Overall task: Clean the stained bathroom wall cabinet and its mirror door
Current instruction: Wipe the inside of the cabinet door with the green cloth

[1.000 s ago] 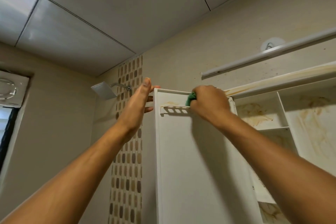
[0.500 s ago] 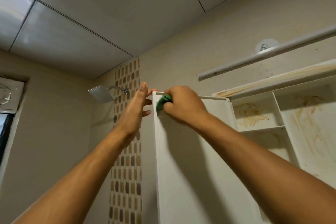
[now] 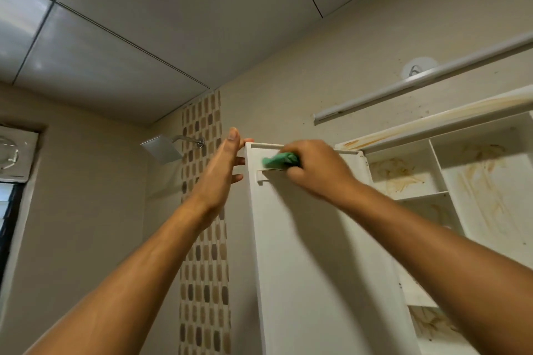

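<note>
The white wall cabinet stands open to the right of the right hand. A short shelf crosses its nearest compartment. Brown stains streak the back panels, and more run along the top board. The open door stands between the two hands. Under the right hand a green cloth is pressed on its inner face, just above a small white rail. The left hand lies flat against its outer side near the top corner.

open door stands left of cabinet, shower head farther left.
</note>
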`<state>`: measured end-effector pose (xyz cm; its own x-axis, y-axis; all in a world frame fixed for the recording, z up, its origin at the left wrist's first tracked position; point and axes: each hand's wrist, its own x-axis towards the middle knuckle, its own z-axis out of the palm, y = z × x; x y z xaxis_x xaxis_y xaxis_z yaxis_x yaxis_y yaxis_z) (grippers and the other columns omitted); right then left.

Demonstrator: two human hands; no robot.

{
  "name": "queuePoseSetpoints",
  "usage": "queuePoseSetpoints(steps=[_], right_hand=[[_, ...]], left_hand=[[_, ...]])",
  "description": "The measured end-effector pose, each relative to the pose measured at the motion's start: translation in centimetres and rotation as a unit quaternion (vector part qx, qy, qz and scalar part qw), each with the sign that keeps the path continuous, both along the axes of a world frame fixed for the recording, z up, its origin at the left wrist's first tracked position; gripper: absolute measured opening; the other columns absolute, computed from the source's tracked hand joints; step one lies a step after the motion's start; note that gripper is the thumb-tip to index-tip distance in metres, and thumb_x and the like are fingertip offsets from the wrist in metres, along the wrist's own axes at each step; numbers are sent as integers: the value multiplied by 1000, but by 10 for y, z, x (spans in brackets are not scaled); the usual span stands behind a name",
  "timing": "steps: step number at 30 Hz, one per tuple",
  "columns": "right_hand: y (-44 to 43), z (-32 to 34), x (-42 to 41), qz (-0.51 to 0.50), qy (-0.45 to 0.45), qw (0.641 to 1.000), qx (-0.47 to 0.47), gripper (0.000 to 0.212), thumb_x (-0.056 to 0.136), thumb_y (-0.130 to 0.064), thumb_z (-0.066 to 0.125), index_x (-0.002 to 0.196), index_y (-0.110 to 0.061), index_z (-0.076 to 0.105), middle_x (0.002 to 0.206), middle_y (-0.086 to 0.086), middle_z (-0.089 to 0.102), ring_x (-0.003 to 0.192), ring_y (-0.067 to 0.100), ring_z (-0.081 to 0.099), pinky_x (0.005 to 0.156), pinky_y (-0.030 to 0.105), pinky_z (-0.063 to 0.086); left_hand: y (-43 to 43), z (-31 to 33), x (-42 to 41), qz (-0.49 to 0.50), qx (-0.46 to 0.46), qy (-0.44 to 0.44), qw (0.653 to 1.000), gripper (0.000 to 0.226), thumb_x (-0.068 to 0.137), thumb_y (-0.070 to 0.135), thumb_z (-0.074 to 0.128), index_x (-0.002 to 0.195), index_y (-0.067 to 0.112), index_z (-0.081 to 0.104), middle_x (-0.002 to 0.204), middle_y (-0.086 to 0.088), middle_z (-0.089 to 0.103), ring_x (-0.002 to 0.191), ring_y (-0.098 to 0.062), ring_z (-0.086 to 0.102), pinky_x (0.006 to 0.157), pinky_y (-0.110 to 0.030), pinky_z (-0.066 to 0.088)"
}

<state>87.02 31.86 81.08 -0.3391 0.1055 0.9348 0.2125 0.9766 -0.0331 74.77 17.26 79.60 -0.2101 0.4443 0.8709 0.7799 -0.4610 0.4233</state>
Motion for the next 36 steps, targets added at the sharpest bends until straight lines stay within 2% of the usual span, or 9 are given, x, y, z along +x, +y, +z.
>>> queuePoseSetpoints(steps=[4,7,11,15,17,23,28,33,36], right_hand=[[39,-4,16,-183,45,977,-99,19,85,-21,62,100,-19,74,96,8,74,88,35,67,68,33,44],[-2,0,-15,-116,74,986,-90,15,85,-18,62,93,-15,74,86,6,70,79,32,64,66,30,44],[-30,-21,-24,2,34,996,84,31,81,-21,52,98,-19,78,93,1,69,85,23,60,77,36,49],[52,-20,3,-128,88,988,-1,46,82,-15,53,121,-27,74,113,0,69,103,31,61,91,43,42],[54,-16,-4,-129,112,983,-74,39,86,-10,54,118,-20,75,113,4,66,106,34,58,94,44,41],[-22,-11,-40,31,67,996,43,36,94,-25,44,115,-19,72,110,0,59,104,21,49,94,41,41],[20,-12,-16,-105,87,990,25,43,89,-28,43,121,-27,72,110,-1,61,103,24,52,90,43,35],[-30,-6,-46,24,104,993,56,25,87,-19,53,101,-16,73,104,2,64,99,25,54,91,42,41],[29,-14,-25,-6,83,982,169,39,88,-26,45,115,-20,73,109,0,70,97,26,60,87,42,44]], left_hand=[[-4,2,1,6,-12,2,1000,52,87,84,22,117,52,50,131,16,54,118,-2,53,107,-37,41],[-3,2,3,6,-5,-7,1000,39,86,75,21,107,54,46,121,24,53,115,0,53,104,-35,40],[-1,1,3,5,2,-6,1000,39,91,82,20,110,57,43,126,24,52,120,-2,52,103,-32,40],[1,2,-3,15,-14,-6,1000,64,89,81,21,134,44,47,140,11,51,128,-12,51,112,-40,39],[1,1,-2,13,-5,-5,1000,54,88,83,21,123,51,49,136,14,53,126,-9,53,110,-39,40],[8,-3,2,24,24,-24,999,41,88,82,19,112,61,45,142,15,52,130,-9,53,114,-41,40],[6,-2,9,36,9,-33,999,44,84,84,22,108,60,50,135,16,57,128,-10,55,114,-43,41],[8,-2,22,61,26,-27,997,43,92,72,18,103,53,55,99,32,71,97,13,66,89,-24,48],[10,-4,18,63,28,-22,997,49,82,90,24,107,64,57,113,26,70,105,2,67,103,-36,48]])
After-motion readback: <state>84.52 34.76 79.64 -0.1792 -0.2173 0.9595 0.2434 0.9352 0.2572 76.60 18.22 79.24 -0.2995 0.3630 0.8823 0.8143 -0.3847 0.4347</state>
